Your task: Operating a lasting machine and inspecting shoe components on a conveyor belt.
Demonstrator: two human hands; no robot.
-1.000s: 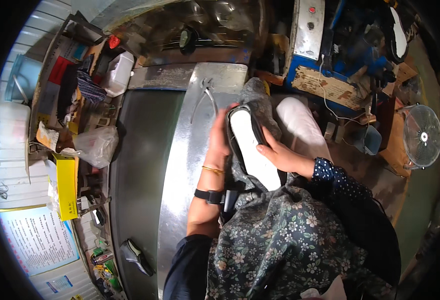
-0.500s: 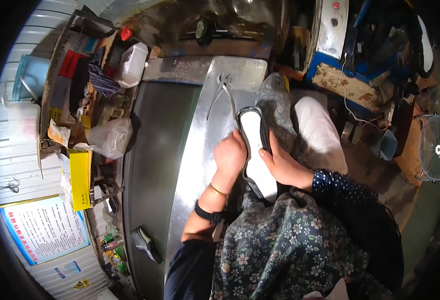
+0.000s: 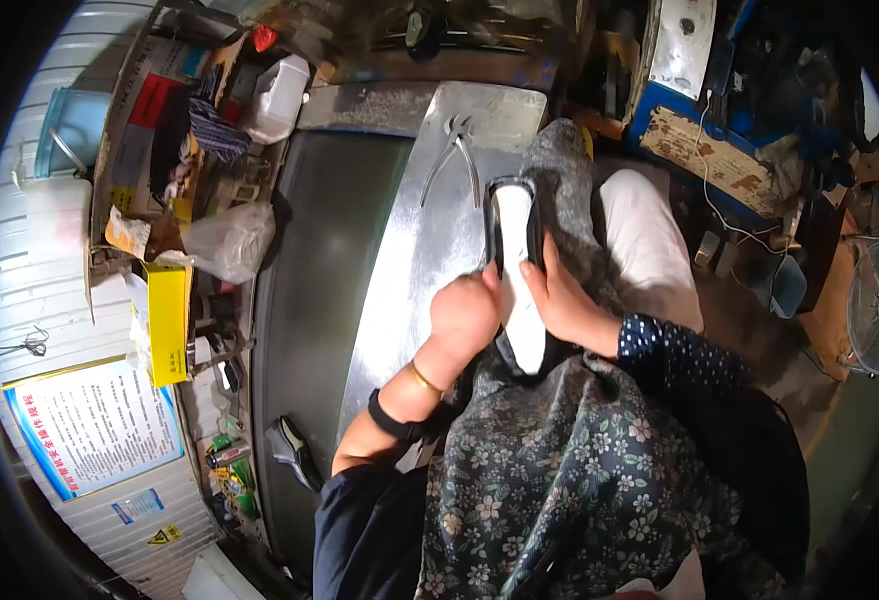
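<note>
Over my lap is a dark shoe upper [image 3: 493,222] with a long white sole-shaped piece [image 3: 520,275] facing up inside its edge. My left hand [image 3: 467,312] is closed on the shoe's left edge, its fingers curled against the rim. Along the right side my right hand [image 3: 572,310] grips the shoe, thumb resting on the white piece and fingers wrapped down the outer side, partly hidden. A pair of pliers [image 3: 457,155] lies with its handles spread on the metal bench [image 3: 390,285], beyond the shoe's toe end.
A grey-black shoe [image 3: 295,452] lies on the dark belt [image 3: 325,260] left of the bench. Farther left a cluttered shelf holds a yellow box [image 3: 168,325], a plastic bag [image 3: 228,240] and a white jug [image 3: 278,98]. A fan [image 3: 873,310] stands at the far right.
The view has shifted slightly, so the bench and pliers sit higher in the picture. Both hands keep hold of the shoe, with the left hand now a little farther toward its near end.
</note>
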